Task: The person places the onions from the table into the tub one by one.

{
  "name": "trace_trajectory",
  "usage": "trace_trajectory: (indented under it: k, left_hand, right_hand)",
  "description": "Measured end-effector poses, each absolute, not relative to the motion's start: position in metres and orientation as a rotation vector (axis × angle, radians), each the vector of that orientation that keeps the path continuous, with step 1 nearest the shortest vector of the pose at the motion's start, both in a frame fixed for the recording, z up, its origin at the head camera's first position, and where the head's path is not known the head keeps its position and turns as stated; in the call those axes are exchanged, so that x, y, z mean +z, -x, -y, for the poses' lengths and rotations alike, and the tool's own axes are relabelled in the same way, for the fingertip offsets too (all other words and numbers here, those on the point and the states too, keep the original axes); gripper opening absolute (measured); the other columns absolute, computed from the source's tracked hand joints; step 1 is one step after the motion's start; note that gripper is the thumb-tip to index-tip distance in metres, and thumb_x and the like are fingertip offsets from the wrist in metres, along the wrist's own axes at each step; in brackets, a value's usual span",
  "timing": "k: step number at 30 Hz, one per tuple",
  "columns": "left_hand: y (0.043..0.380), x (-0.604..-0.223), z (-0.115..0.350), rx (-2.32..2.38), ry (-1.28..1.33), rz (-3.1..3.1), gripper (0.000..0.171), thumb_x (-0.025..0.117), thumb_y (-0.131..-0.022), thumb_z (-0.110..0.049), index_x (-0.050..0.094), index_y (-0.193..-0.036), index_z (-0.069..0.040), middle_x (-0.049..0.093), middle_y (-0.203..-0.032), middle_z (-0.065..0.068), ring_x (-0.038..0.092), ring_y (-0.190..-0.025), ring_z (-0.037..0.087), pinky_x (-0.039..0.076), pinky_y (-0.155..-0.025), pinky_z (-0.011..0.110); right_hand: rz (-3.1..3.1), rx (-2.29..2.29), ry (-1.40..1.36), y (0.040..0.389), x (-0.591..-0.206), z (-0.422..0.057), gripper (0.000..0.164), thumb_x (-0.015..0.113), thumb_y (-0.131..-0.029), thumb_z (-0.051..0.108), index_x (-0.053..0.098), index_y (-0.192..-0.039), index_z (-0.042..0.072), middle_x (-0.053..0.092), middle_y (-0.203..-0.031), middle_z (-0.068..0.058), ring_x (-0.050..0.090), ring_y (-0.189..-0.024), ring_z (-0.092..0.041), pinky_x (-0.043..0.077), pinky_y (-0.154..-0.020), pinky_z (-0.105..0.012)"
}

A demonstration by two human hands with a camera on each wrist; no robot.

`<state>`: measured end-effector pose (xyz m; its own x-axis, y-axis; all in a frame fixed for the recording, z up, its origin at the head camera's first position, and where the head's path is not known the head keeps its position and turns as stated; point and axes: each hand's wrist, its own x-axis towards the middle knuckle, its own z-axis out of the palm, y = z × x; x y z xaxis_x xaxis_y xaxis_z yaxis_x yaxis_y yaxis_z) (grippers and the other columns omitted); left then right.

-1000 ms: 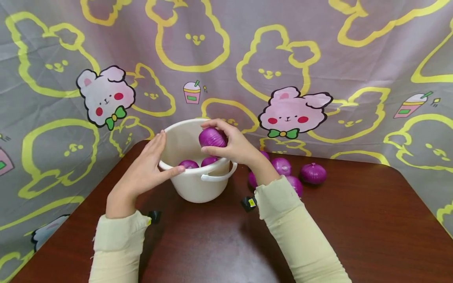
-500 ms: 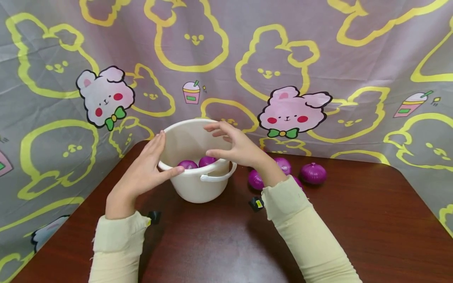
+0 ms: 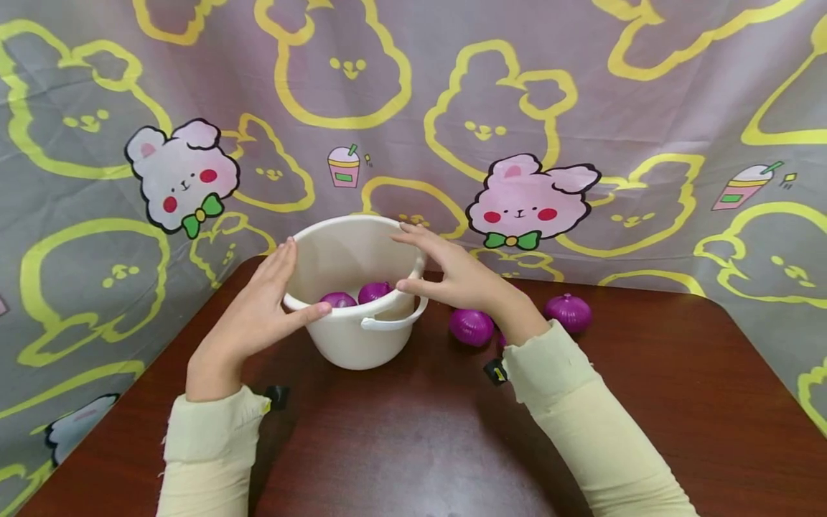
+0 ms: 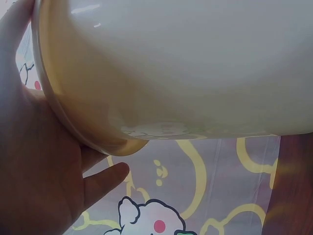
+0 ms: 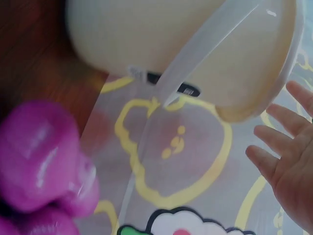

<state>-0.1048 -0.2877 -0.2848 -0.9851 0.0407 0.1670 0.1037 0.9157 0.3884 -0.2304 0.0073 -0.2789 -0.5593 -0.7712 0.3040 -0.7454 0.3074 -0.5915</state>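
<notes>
A cream bucket [image 3: 358, 348] stands upright on the table, its white handle [image 3: 394, 323] hanging at the front right. Two purple onions, a left one [image 3: 339, 299] and a right one [image 3: 375, 291], show inside it. My left hand [image 3: 248, 319] rests against the bucket's left rim, fingers straight and thumb over the near edge; the left wrist view shows the palm beside the rim. At the right rim my right hand [image 3: 455, 273] has its fingers spread and holds nothing. In the right wrist view its fingers [image 5: 281, 142] are extended beside the rim.
More purple onions lie right of the bucket: one [image 3: 472, 327] near my right wrist, another [image 3: 568, 313] farther right, others partly hidden by my forearm. A patterned curtain [image 3: 400, 151] hangs behind the dark wooden table [image 3: 388, 445].
My right hand let go of an onion, which dropped into the bucket. The hand then moved slightly right to the rim. My left hand kept its place on the bucket.
</notes>
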Motion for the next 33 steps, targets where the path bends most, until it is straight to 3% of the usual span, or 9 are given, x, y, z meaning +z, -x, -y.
trace_trajectory:
  k: [1,4,13,20,26,33]
  left_hand:
    - [0.105,-0.285,0.288,-0.604,0.111,2.921,0.109,0.061,-0.087,-0.064,0.002,-0.16,-0.008,-0.002,-0.169,0.006,0.002,-0.156,0.035,0.016,-0.119,0.067]
    - [0.105,-0.285,0.289,-0.593,0.115,2.923,0.109,0.061,-0.088,-0.064,0.002,-0.16,-0.008,-0.002,-0.168,0.006,0.001,-0.156,0.034,0.016,-0.12,0.066]
    - [0.105,-0.284,0.29,-0.592,0.115,2.919,0.108,0.061,-0.088,-0.063,0.001,-0.16,-0.009,-0.002,-0.169,0.005,0.001,-0.156,0.033,0.017,-0.119,0.067]
    - [0.106,-0.285,0.288,-0.607,0.119,2.915,0.108,0.061,-0.088,-0.063,0.002,-0.16,-0.009,-0.001,-0.169,0.005,0.002,-0.156,0.034,0.017,-0.119,0.067]
    - [0.105,-0.285,0.287,-0.61,0.124,2.915,0.107,0.062,-0.088,-0.062,0.002,-0.16,-0.009,-0.001,-0.169,0.005,0.001,-0.156,0.033,0.016,-0.119,0.067]
    - [0.104,-0.284,0.287,-0.606,0.117,2.918,0.108,0.061,-0.088,-0.062,0.003,-0.16,-0.008,-0.001,-0.169,0.007,0.001,-0.156,0.034,0.016,-0.119,0.067]
  right_hand:
    - [-2.533,-1.071,1.457,0.231,-0.28,-0.011,0.07,0.069,-0.091,0.044,0.04,-0.152,0.027,0.023,-0.166,0.003,0.015,-0.155,-0.019,0.022,-0.124,-0.05]
    - [-2.569,-1.02,1.457,0.231,-0.283,-0.019,0.07,0.066,-0.092,0.047,0.038,-0.154,0.029,0.018,-0.167,0.005,0.009,-0.156,-0.02,0.018,-0.125,-0.052]
    - [-2.689,-0.902,1.409,0.23,-0.289,-0.04,0.073,0.061,-0.091,0.058,0.033,-0.154,0.035,0.012,-0.167,0.014,0.002,-0.157,-0.019,0.012,-0.123,-0.062]
    - [-2.839,-0.728,1.352,0.228,-0.293,-0.059,0.079,0.056,-0.089,0.067,0.025,-0.157,0.039,0.008,-0.168,0.009,-0.001,-0.157,-0.022,0.009,-0.12,-0.068]
    - [-2.91,-0.618,1.319,0.227,-0.296,-0.071,0.086,0.059,-0.086,0.069,0.018,-0.158,0.042,0.0,-0.169,0.009,-0.007,-0.157,-0.026,0.004,-0.121,-0.067]
    - [-2.926,-0.539,1.249,0.231,-0.304,-0.086,0.091,0.061,-0.084,0.07,0.016,-0.158,0.042,0.0,-0.169,0.006,-0.004,-0.157,-0.031,0.006,-0.12,-0.069]
